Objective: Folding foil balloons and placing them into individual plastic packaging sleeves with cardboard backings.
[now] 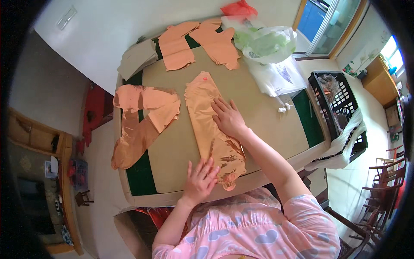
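Observation:
A flat, uninflated rose-gold foil balloon (206, 116) lies lengthwise on the cardboard in front of me, its lower end crinkled and shiny. My right hand (228, 118) rests on the balloon's upper right part, fingers stretched out. Beside its lower left edge, my left hand (201, 180) is open, with fingertips at the foil. To the left lies another flat foil balloon (148, 108), bent at an angle. Two more stacks or pieces of rose-gold foil balloons, one at the back (174, 47) and one right of it (217, 45), lie across the table's far side.
Grey flat sheets (137, 58) lie at the far left corner. Clear and greenish plastic bags (269, 45) and a red bag (238, 8) sit at the back right. A black crate (345, 97) stands right of the table, with white strands (340, 151) draped over its side.

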`<state>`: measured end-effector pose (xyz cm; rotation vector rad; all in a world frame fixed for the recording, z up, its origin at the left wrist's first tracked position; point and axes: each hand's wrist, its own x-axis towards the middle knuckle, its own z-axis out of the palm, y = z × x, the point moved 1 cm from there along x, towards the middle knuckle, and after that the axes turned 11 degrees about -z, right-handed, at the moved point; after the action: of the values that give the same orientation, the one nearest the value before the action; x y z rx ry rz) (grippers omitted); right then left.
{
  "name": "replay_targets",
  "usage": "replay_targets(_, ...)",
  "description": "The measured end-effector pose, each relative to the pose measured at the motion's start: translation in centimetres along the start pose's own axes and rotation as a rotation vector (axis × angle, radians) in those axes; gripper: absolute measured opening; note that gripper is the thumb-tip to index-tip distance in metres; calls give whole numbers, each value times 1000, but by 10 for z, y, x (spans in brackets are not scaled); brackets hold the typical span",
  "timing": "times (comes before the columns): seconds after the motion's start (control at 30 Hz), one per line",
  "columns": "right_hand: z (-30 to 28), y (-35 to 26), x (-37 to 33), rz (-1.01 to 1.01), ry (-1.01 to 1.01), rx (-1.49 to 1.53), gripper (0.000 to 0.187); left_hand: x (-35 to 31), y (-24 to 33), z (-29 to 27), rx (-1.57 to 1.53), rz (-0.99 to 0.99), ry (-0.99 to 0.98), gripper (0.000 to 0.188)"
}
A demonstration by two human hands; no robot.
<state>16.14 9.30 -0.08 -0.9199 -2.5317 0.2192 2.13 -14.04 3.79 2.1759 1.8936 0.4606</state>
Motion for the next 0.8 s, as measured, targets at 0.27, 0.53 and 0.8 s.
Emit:
replay_targets(0.27,-3,-2,2,-23,1,-18,49,-7,8,10,25,96,-31,45)
replay_targets(0.53,-2,-1,3,-29,7,-11,50,-8,9,8,17,96,-14,46)
replay_targets(0.8,-2,0,4,-24,5,-29,49,-3,-1,4,-120,29,112,43)
